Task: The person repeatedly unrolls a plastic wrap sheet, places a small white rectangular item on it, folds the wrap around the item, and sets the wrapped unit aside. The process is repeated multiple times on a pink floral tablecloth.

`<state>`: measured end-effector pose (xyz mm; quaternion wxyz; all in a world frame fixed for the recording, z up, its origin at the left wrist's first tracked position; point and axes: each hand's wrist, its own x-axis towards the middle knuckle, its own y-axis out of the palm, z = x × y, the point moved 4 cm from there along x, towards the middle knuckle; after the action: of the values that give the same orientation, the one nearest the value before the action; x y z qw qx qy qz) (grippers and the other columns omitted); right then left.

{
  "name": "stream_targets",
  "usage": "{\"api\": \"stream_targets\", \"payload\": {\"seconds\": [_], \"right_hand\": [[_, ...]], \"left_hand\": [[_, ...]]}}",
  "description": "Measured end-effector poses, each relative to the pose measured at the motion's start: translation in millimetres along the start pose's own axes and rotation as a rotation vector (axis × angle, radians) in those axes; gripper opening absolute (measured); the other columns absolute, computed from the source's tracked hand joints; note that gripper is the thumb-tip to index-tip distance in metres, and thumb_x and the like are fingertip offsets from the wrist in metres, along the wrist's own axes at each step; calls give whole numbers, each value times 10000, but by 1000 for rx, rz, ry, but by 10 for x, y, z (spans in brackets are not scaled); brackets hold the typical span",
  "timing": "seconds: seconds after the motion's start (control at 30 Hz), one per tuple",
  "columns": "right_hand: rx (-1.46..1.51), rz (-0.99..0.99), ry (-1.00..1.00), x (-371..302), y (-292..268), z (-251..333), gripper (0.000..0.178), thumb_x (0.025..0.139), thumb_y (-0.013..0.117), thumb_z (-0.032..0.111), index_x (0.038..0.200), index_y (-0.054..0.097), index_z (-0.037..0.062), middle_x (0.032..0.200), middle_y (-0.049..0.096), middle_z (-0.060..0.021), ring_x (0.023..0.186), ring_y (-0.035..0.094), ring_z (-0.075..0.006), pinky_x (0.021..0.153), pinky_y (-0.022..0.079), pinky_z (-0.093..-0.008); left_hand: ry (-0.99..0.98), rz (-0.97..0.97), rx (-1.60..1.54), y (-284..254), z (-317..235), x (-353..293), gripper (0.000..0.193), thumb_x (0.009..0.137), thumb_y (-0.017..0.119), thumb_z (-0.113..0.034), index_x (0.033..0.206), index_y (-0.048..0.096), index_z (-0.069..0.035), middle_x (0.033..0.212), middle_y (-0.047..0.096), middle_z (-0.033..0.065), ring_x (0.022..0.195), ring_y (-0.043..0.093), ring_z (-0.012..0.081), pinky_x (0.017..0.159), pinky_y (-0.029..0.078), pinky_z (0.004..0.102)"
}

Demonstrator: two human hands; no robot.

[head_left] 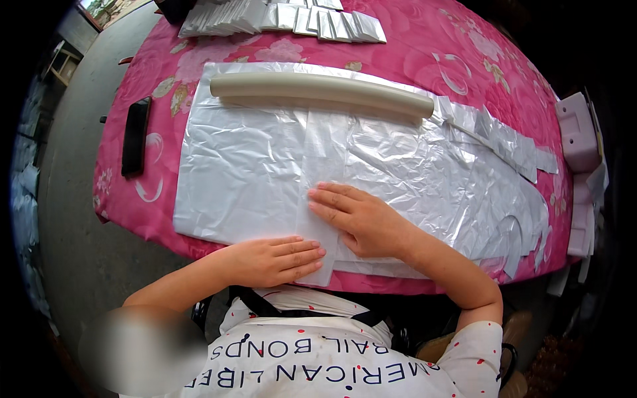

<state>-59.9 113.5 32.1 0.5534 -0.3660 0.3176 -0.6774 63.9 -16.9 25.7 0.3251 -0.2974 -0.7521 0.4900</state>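
A stack of thin, shiny whitish plastic bags is spread over the table in front of me. Down its middle, near the front edge, runs a narrow folded strip of the plastic. My left hand lies flat across the lower end of this strip, fingers stretched to the right. Higher up, my right hand presses on the strip with its fingers extended to the left. Neither hand grips anything. A long beige tube rests across the far side of the plastic.
A pink flowered cloth covers the table. Folded plastic packets lie in rows at the far edge. A black phone is at the left. Loose plastic pieces overlap at the right, near pink plastic containers.
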Motion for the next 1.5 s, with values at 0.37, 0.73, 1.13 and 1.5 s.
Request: {"api": "stream_targets", "payload": {"seconds": [0.37,0.73,1.13,1.5], "right_hand": [[69,-122,103,-98,62,116,576,639,550,-41,1212,504,-5,1282,493,-133,1216,447,-297,994,401,-376],[-110,-356,162,-99,6,46,332,671,654,44,1002,628,28,1004,617,-82,891,584,-240,723,498,-338],[699,-193,965,137,-169,-451,247,848,596,184,786,635,-52,656,634,-75,559,621,-123,521,462,-253],[-166,-531,550,30,-155,-133,471,701,726,124,1119,553,-8,1054,610,-145,1040,570,-217,847,467,-324]], "left_hand": [[-66,-311,-126,-106,43,-32,309,796,569,-131,1081,604,-17,1184,575,122,1099,564,243,954,447,374],[-418,-362,86,-158,348,211,460,679,635,-123,1121,583,-10,1071,630,118,950,619,249,853,483,378],[-682,-509,-21,-180,531,366,649,825,580,-180,1359,294,52,1413,294,229,1290,305,378,1049,270,437],[-809,-207,103,103,401,490,690,801,588,-259,1343,315,70,1428,278,226,1338,264,339,1085,210,432]]}}
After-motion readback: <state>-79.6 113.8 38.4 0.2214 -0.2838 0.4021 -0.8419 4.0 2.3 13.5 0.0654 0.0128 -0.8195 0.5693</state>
